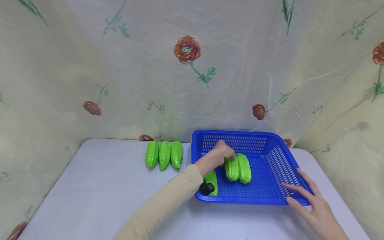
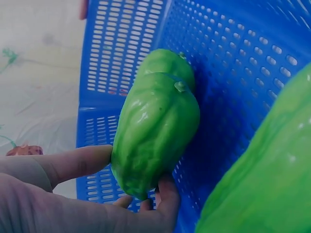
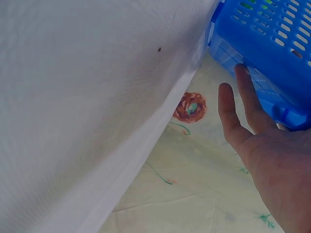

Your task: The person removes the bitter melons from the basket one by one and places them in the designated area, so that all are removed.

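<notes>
Basket [image 1: 240,199] of blue perforated plastic.
Left hand [image 1: 223,150] holds one glossy green ridged vegetable [image 1: 232,171] inside; right hand [image 1: 321,210], fingers spread, touches the basket.

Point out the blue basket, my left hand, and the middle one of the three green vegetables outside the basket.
Blue basket [image 1: 240,199], head view: on its near rim.
Left hand [image 1: 222,150], head view: on the back of the hand.
Middle green vegetable [image 1: 164,155], head view: about halfway along its body.

On the table [image 1: 105,186], three gourds [image 1: 164,155] lie left of the basket [image 1: 240,199] holding three more gourds [image 1: 245,170].
</notes>
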`<state>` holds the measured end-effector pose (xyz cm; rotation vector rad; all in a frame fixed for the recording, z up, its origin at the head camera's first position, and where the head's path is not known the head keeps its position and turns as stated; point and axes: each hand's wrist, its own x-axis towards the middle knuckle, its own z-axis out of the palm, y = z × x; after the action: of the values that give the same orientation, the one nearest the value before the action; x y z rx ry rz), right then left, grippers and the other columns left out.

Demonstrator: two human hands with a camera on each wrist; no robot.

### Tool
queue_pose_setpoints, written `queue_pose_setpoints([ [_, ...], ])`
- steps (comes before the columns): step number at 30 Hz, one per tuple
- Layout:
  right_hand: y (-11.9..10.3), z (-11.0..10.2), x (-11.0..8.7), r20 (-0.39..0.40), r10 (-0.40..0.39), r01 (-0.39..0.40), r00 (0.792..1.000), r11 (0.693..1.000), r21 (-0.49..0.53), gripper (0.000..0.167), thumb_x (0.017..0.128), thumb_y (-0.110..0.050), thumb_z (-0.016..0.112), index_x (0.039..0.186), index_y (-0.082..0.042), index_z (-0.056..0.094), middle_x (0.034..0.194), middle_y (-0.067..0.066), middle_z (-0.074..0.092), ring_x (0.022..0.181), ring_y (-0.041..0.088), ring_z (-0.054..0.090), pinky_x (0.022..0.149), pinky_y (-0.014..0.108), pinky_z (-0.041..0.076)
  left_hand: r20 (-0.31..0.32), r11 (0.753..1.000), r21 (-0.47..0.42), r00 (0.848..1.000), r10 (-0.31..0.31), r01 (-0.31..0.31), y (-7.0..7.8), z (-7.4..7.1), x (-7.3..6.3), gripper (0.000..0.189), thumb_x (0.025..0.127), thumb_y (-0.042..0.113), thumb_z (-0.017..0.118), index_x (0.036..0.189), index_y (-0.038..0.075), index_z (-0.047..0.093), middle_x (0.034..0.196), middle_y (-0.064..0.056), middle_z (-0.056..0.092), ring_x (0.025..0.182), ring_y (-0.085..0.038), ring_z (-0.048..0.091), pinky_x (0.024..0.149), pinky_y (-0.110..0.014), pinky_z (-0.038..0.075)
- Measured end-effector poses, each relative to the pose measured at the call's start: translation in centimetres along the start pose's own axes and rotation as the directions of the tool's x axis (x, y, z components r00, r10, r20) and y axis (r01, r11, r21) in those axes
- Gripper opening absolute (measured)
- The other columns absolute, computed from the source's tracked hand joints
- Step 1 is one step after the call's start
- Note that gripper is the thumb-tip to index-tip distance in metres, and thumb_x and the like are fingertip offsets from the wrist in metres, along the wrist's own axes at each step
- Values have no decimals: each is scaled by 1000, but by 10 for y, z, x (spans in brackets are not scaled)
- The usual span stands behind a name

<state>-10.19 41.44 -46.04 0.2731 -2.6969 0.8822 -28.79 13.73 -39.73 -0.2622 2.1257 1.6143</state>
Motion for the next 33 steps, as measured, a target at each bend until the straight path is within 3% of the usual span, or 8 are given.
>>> queue_pose_setpoints([
  [4,0,0,0,-8,-14,13,1000,1000,-15,39,103,-15,72,142,-22,71,182,-2,17,159,-15,6,123,10,3,0,999,-41,1000,2,-2,5,-3,-4,74,88,-11,78,154,-3,47,143,-21,63,127,-34,66,102,-50,63],
  [5,0,0,0,-7,-12,12,1000,1000,-15,39,103,-15,72,142,-22,71,182,-2,17,159,-16,6,123,11,3,-2,999,-52,1000,4,-4,6,-4,-4,75,87,-11,78,154,-3,47,143,-21,63,127,-35,67,101,-51,63],
  [9,1,0,0,2,2,-2,1000,1000,0,39,104,-16,71,143,-22,70,182,-3,16,159,-16,5,135,44,7,2,994,-109,1000,9,-8,9,-8,-5,77,86,-14,78,155,-2,46,142,-20,63,127,-35,67,101,-52,63],
  [16,2,0,0,8,6,-6,1000,1000,11,39,104,-16,70,143,-21,70,183,-2,15,159,-15,4,135,52,8,43,987,-161,999,20,-13,14,-18,-11,61,87,-11,80,142,0,57,138,-12,68,127,-30,65,105,-52,61],
  [18,1,0,0,16,15,-15,1000,1000,20,38,105,-16,70,143,-21,70,183,-3,14,159,-16,3,129,72,10,58,985,-171,998,26,-16,15,-22,-14,59,88,-9,80,142,1,59,142,-11,68,128,-30,64,105,-52,61],
  [19,1,0,0,17,17,-17,1000,1000,19,38,105,-17,70,143,-21,69,183,-3,14,159,-16,3,128,73,11,64,985,-172,998,29,-18,15,-25,-16,60,88,-8,80,143,1,59,144,-10,67,129,-30,64,106,-51,61],
  [28,0,1,0,24,22,-23,999,1000,18,38,105,-17,70,143,-21,69,183,-4,13,159,-17,3,124,82,14,100,982,-178,992,79,-60,17,-47,-26,59,94,-1,78,150,4,61,156,-12,61,134,-29,63,107,-48,61],
  [33,1,2,-1,10,13,-13,1000,1000,12,40,104,-16,70,144,-21,69,183,-4,14,160,-14,4,133,59,8,136,977,-200,985,104,-76,16,-59,-31,60,95,0,77,153,5,60,160,-11,57,143,-31,58,111,-49,59],
])
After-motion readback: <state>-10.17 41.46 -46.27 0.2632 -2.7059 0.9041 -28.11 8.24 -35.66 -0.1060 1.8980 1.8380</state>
